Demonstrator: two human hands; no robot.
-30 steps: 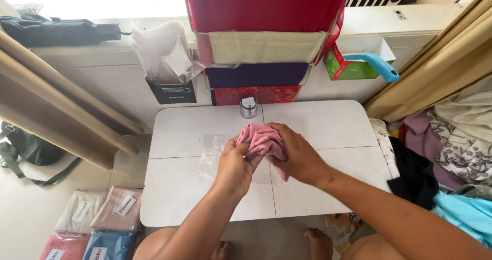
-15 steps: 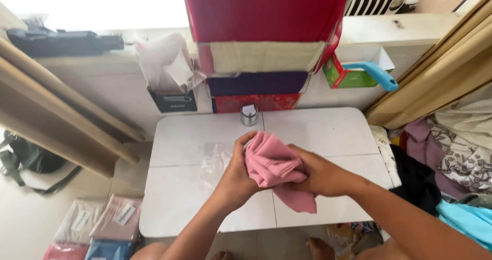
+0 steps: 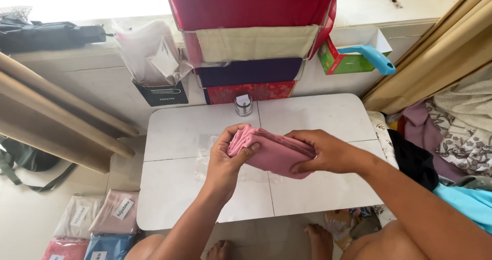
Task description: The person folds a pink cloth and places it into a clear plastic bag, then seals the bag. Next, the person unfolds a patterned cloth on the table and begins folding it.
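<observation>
A folded pink cloth (image 3: 274, 152) is held above the small white table (image 3: 328, 116) between both hands. My left hand (image 3: 225, 160) grips its left end, thumb pressed on the fold. My right hand (image 3: 325, 150) clamps the right end from above. A clear plastic bag (image 3: 205, 160) lies flat on the table under my left hand, partly hidden.
A small glass jar (image 3: 243, 105) stands at the table's far edge. Behind it hang stacked fabric bolts in red (image 3: 246, 3), cream, purple. Packaged cloths (image 3: 97, 219) lie on the floor at left. A blue-handled tool (image 3: 371, 57) and clothes pile (image 3: 451, 137) sit to the right.
The pink cloth has gone from a loose bunch on the table to a tighter, flat fold lifted off the surface, with my hands now apart at its two ends.
</observation>
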